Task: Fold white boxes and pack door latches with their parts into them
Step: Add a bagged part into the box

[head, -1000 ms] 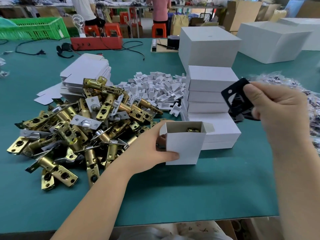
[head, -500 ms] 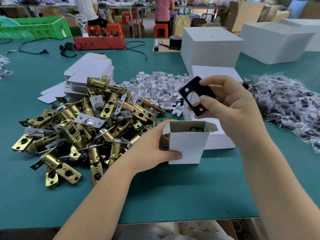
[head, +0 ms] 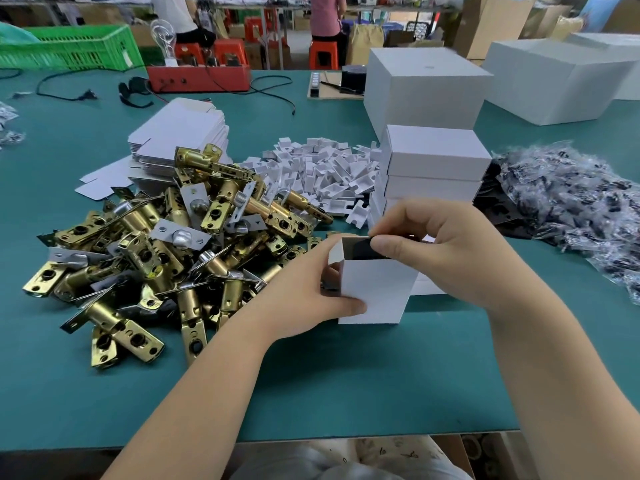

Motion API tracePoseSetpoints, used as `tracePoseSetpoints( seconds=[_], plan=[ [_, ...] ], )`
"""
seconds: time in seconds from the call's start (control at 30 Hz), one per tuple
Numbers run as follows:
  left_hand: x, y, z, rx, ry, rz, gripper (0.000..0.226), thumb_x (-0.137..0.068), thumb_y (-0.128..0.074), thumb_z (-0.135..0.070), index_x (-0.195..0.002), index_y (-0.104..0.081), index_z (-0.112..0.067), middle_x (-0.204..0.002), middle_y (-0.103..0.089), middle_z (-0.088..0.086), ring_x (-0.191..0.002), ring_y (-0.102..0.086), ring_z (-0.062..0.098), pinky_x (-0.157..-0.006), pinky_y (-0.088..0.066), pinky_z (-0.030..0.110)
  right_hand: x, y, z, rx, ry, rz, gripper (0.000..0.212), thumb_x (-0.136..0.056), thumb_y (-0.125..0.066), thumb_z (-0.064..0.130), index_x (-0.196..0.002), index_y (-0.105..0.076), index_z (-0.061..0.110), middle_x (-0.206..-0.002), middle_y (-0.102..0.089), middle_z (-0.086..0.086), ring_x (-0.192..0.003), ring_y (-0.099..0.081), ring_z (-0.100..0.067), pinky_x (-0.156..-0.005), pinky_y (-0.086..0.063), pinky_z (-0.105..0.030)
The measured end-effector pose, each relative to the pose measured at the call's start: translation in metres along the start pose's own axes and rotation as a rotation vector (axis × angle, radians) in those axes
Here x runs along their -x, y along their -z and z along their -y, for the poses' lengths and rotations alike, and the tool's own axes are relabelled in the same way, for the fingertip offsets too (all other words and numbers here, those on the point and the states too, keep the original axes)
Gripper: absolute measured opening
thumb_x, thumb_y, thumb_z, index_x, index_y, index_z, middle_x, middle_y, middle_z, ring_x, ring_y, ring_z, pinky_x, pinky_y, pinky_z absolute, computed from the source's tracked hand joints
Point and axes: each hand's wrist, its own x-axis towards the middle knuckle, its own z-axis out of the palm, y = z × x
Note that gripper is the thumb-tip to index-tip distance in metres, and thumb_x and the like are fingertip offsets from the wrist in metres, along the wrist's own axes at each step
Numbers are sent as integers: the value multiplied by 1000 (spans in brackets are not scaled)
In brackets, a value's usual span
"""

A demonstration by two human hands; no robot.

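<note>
The small white cardboard box (head: 375,289) stood upright and open-topped on the green table mat (head: 311,393), directly in front of the stack of closed white boxes (head: 434,168). It was held at its left wall by the left hand (head: 308,292), thumb curled across the front face and fingers wrapped behind. A flat black plate (head: 358,244) was pinched between thumb and forefinger of the right hand (head: 446,251) and was set partly into the box's mouth.

The box was judged light, thin-walled and easily crushed, so it would best be taken by its side walls near the base. The plate was judged stiff, thin and smooth, best held by its upper edge.

To the left of the box lay a heap of brass-coloured door latches with silver faceplates (head: 166,251); these were judged heavy, hard and sharp-cornered, best gripped by the round barrel. Behind that heap lay flat white box blanks (head: 180,133), and behind the box, left of the stack, a pile of small white folded card inserts (head: 332,168). To the right of the box clear plastic bags of small dark parts (head: 571,202) were spread, judged slippery and limp.

No brand, label or writing could be read anywhere; a faint mark on the large white carton (head: 426,84) behind the stack was too small to make out.
</note>
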Motion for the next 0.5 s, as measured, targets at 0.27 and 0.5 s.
tracePoseSetpoints(
  seconds=[0.27, 0.5],
  plan=[
    [0, -2, 0, 28, 10, 11, 65, -68, -80, -31, -106, -47, -71, -104, -67, -20, -94, -65, 2, -80, -56, 19, 3, -3, -3, 57, 36, 18, 21, -82, -74, 16, -80, -72, 37, -80, -67, 21, -79, -62, -3, -71, -48, -19],
    [-1, -3, 0, 11, 1, 17, 69, -66, -81, -31, -108, -44, -72, -109, -65, -27, -100, -63, -3, -89, -54, 24, 4, 30, -26, -308, 80, -652, 31, -79, -58, 8, -77, -72, 35, -69, -69, 15, -58, -58, -3, -60, -46, -15]
  ],
)
